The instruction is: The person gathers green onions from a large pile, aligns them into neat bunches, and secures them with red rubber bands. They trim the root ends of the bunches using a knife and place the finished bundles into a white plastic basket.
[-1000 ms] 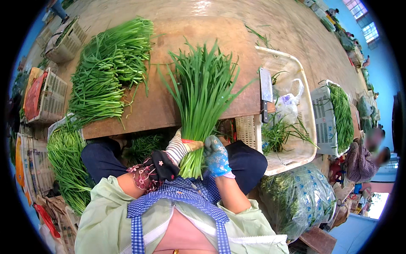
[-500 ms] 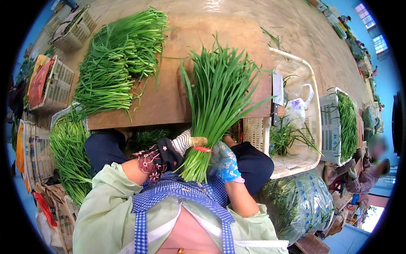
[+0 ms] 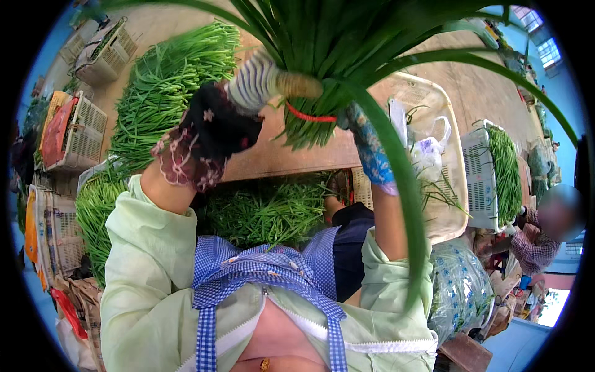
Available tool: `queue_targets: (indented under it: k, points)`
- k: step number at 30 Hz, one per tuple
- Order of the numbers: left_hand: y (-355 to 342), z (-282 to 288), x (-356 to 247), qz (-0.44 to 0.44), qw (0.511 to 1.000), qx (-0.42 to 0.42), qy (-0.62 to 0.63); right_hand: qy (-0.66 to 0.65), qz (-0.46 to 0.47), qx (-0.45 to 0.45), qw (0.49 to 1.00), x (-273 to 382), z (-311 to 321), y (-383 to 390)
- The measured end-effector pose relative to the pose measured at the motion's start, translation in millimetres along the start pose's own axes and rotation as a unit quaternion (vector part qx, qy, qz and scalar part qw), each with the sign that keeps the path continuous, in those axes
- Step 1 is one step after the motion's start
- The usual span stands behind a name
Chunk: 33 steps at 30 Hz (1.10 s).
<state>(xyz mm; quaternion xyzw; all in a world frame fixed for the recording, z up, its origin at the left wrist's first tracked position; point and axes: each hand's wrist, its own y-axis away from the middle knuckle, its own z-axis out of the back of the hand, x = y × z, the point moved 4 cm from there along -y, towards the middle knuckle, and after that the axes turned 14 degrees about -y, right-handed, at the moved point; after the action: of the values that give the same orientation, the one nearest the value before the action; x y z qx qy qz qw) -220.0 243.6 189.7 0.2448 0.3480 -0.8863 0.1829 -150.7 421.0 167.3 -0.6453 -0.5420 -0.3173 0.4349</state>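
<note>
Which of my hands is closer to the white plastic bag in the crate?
Right. Your right hand is at the right side of the green bunch, left of the plastic bag. Your left hand is farther left, gripping the bunch's other side.

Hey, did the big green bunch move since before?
Yes, the green bunch went up in view: its red band was below the near edge of the brown table and now shows above it.

Big bunch of greens point(image 3: 322, 59), lifted up close
Red band point(image 3: 310, 115) round the stems point(image 3: 304, 136), ends pointing down; long flat leaves point(image 3: 304, 28) fan out above, one drooping right.
</note>
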Motion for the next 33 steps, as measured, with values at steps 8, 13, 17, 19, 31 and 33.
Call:
queue_targets:
  k: [8, 13, 17, 19, 31, 33]
  points:
    - [32, -18, 12, 0.005, 0.988, 0.060, -0.141, 0.312, 0.089, -0.042, 0.945, -113, 100, -18]
    - [39, -26, 23, 0.032, 0.988, 0.060, -0.138, 0.329, 0.011, -0.104, 0.938, -131, 118, -22]
    - [43, -18, 24, 0.106, 0.989, 0.027, -0.102, 0.463, 0.177, -0.009, 0.868, -63, 63, -25]
    - [55, -14, 28, 0.208, 0.977, -0.027, -0.029, 0.531, 0.222, 0.042, 0.817, -28, 28, -25]
    - [185, -162, 1, 0.493, 0.816, -0.052, 0.299, 0.716, 0.141, 0.135, 0.671, -156, 28, -5]
    - [129, -125, -14, 0.251, 0.964, 0.024, -0.088, 0.707, 0.121, 0.115, 0.688, -152, 34, 1]
